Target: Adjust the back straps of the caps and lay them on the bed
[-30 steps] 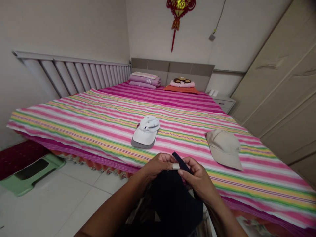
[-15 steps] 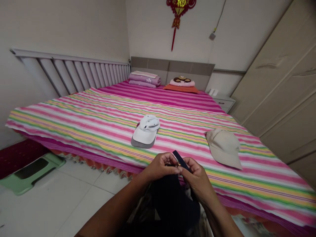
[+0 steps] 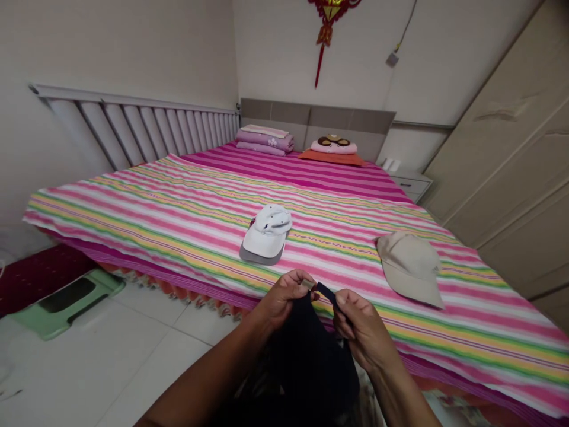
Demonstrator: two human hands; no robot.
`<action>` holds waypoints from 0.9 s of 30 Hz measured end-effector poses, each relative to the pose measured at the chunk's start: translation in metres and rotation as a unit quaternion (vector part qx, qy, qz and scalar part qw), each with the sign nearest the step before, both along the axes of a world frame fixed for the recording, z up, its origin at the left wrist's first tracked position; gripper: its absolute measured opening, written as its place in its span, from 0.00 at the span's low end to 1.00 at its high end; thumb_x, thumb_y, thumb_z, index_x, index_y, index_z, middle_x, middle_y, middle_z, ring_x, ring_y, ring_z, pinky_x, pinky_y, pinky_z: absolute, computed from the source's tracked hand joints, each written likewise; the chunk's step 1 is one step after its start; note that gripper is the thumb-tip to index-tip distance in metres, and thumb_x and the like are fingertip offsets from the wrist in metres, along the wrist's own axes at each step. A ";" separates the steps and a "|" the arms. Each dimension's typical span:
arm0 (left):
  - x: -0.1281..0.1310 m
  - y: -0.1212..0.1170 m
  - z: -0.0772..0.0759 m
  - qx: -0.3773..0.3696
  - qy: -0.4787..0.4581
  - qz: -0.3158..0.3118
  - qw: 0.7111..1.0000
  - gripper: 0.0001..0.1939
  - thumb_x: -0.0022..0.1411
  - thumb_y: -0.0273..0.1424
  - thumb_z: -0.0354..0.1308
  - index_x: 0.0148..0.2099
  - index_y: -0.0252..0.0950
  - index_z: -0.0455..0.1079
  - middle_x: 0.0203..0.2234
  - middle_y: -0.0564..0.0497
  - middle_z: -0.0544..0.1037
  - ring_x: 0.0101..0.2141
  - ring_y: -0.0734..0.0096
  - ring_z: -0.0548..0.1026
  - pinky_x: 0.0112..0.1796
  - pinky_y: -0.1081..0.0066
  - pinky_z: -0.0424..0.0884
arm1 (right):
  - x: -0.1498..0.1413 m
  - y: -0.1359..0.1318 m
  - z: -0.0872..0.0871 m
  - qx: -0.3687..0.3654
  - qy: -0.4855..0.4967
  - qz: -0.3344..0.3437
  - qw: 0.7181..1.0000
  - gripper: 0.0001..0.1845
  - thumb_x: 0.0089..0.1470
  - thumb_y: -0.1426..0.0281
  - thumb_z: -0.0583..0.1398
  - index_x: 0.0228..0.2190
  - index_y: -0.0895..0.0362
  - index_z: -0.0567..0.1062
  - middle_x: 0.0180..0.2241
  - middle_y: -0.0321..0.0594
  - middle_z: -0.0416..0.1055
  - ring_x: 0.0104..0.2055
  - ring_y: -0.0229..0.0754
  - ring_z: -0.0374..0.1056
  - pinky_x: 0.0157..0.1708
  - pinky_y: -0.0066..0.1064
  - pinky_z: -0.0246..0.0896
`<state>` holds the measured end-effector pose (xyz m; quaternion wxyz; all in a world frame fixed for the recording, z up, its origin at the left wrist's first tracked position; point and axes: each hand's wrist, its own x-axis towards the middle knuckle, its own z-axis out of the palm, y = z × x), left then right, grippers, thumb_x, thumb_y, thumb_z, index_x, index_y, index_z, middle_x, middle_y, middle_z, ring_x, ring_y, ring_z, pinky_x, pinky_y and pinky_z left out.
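A dark navy cap (image 3: pixel 313 359) hangs below my two hands, in front of my body at the bed's edge. My left hand (image 3: pixel 284 299) is closed on one side of its rear opening, pinching a small metal buckle (image 3: pixel 307 285) between thumb and fingers. The cap's dark strap (image 3: pixel 326 292) is pinched in my right hand (image 3: pixel 361 326), its free end pointing up and left toward the buckle. On the bed, a white cap (image 3: pixel 267 232) lies beyond my left hand. A beige cap (image 3: pixel 411 267) lies to the right of my right hand.
A striped cover (image 3: pixel 178 207) spreads over the bed. Folded purple bedding (image 3: pixel 264 142) and an orange pillow (image 3: pixel 331 159) sit by the headboard (image 3: pixel 275 112). A green stool (image 3: pixel 66 308) stands on the tiled floor at the left. Tall wardrobe doors (image 3: pixel 502 148) rise at the right.
My right hand has drawn slightly right, away from my left, and more of the strap and the buckle shows between them. The view has shifted a little.
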<state>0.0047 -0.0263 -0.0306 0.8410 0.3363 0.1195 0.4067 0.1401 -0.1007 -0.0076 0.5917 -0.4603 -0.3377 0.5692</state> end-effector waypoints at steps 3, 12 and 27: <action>0.002 -0.001 -0.001 -0.024 -0.024 -0.015 0.999 0.17 0.35 0.29 0.68 0.30 0.32 0.69 0.22 0.54 0.72 0.22 0.78 0.70 0.28 0.76 0.66 | -0.001 0.000 -0.001 -0.006 0.011 0.006 1.000 0.17 0.39 0.61 0.64 0.18 0.57 0.63 0.09 0.23 0.49 0.12 0.26 0.38 0.14 0.24 0.30; 0.007 -0.003 -0.009 -0.048 -0.041 -0.019 0.998 0.17 0.34 0.30 0.68 0.29 0.34 0.68 0.25 0.56 0.72 0.23 0.78 0.71 0.26 0.76 0.65 | -0.003 -0.001 -0.005 -0.031 0.050 0.027 0.998 0.17 0.41 0.62 0.63 0.18 0.57 0.61 0.10 0.23 0.48 0.12 0.26 0.37 0.14 0.23 0.30; 0.006 -0.009 -0.010 -0.024 -0.022 -0.019 0.999 0.16 0.37 0.29 0.67 0.30 0.34 0.67 0.21 0.56 0.69 0.24 0.79 0.68 0.29 0.77 0.60 | -0.010 -0.003 -0.010 -0.050 0.045 0.009 0.998 0.17 0.40 0.61 0.63 0.19 0.57 0.61 0.11 0.23 0.49 0.11 0.25 0.38 0.13 0.22 0.30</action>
